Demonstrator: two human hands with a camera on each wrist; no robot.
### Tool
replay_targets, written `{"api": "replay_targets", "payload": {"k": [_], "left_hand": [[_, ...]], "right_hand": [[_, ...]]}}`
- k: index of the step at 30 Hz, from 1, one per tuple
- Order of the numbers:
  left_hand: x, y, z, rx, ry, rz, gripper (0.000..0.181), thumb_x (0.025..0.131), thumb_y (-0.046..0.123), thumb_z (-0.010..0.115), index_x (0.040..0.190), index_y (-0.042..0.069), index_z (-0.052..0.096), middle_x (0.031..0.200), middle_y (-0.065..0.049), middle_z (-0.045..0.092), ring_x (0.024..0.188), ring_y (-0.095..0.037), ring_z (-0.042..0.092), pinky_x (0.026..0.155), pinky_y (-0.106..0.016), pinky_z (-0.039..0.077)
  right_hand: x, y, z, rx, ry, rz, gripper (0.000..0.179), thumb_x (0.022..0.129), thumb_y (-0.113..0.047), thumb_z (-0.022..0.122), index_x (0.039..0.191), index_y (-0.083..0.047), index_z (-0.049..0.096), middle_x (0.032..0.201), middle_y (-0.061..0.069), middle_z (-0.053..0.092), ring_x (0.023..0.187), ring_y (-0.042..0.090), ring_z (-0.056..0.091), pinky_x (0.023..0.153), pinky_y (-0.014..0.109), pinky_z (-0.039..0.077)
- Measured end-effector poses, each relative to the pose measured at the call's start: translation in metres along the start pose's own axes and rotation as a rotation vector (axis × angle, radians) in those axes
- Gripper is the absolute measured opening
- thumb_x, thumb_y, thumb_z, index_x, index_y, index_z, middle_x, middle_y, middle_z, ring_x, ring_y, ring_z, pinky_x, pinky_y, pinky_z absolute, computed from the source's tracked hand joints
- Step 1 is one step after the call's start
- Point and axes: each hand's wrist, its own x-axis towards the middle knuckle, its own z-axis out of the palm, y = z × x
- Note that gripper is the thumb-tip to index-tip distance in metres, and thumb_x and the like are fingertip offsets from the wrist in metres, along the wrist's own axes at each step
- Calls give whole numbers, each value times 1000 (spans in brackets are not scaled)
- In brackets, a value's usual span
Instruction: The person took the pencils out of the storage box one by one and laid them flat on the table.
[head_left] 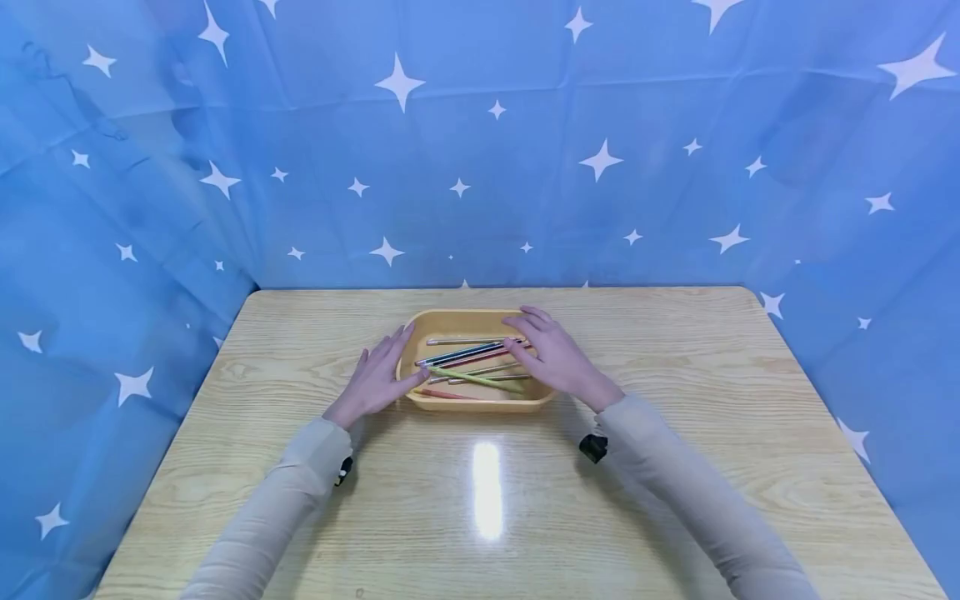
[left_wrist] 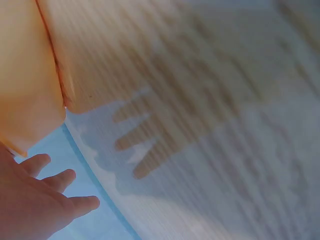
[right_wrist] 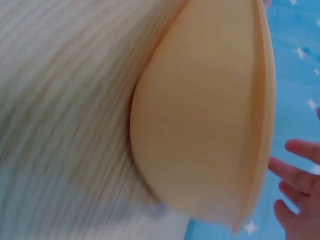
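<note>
A shallow yellow tray sits mid-table and holds several coloured pencils lying crosswise. My left hand lies flat against the tray's left side, fingers straight, thumb at the near-left rim. My right hand reaches over the tray's right end, its relaxed fingers spread above the pencil tips; whether they touch the pencils is unclear. In the left wrist view, blurred, the tray wall and my straight fingers show. From the right wrist the tray's outer wall fills the frame, with fingertips beyond.
The light wooden table has rounded far corners and a bright glare patch in front of the tray. Blue cloth with white stars hangs behind and along both sides of the table.
</note>
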Motion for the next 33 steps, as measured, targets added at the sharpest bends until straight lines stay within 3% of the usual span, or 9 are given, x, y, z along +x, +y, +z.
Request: {"api": "replay_targets", "payload": {"k": [8,13,18,24,33], "left_hand": [[1,-1,0,-47,-3,9,89,92,56,55,157,24,3,160,-11,13,142,-38,18,108,-68,6],[2,2,-1,-71,-30,0,97,89,58,57,157,18,1,159,-12,16,142,-35,20,109,-65,7],[2,3,-2,-92,-56,-7,103,87,57,61,156,14,-1,157,-14,20,142,-33,23,110,-64,7],[-2,0,-10,-139,-60,2,104,86,53,65,156,11,0,155,-16,24,140,-35,25,109,-66,6],[-8,-15,-20,-198,-72,-12,104,87,53,65,156,21,-5,153,-18,30,137,-38,31,110,-63,11]], "right_hand": [[8,-12,22,-14,-95,-24,41,98,-25,58,130,0,57,133,24,53,129,39,42,106,53,33],[9,-15,33,-34,-140,-43,38,93,-21,66,124,-1,62,124,18,61,121,37,50,103,50,38],[11,-17,40,-30,-197,-20,28,87,-16,71,113,-5,69,113,9,67,112,31,56,99,45,42],[16,-17,47,7,-211,-3,16,84,-9,74,100,-6,72,95,3,70,94,22,62,90,39,46],[28,-24,57,83,-284,83,15,84,-6,73,99,-6,72,91,0,71,87,15,66,79,30,53]]}}
